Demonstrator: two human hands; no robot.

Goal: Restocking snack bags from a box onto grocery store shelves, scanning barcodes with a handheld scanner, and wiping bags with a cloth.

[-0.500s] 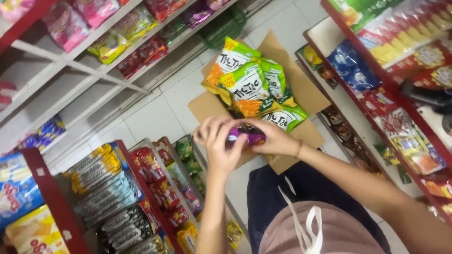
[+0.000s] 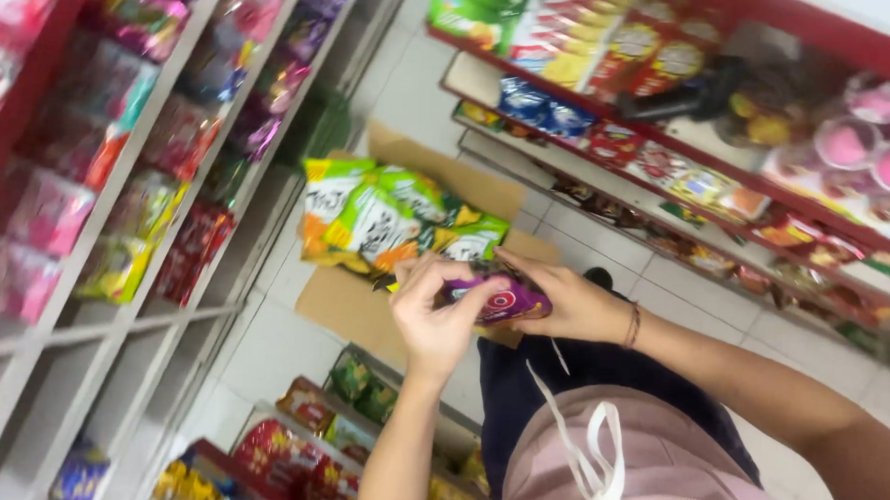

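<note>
Frame centre | left hand (image 2: 435,314) and right hand (image 2: 562,301) both closed around purple snack packet (image 2: 497,301) | above: cardboard box (image 2: 350,301) holding green-orange snack bags (image 2: 387,223)

Purple snack packet (image 2: 497,301): small, glossy foil-type wrapper, purple with a round red-and-white mark on its upper face. Held off the floor, lying roughly level, long axis running from the left hand (image 2: 433,314) across to the right hand (image 2: 562,298). The left-hand thumb and fingertips pinch its near end from above; the right-hand fingers cup its far end and underside. Wrapper looks intact; seal state cannot be told through motion blur. A second dark edge shows just beneath it, between the hands; whether that is another packet cannot be told.
</note>
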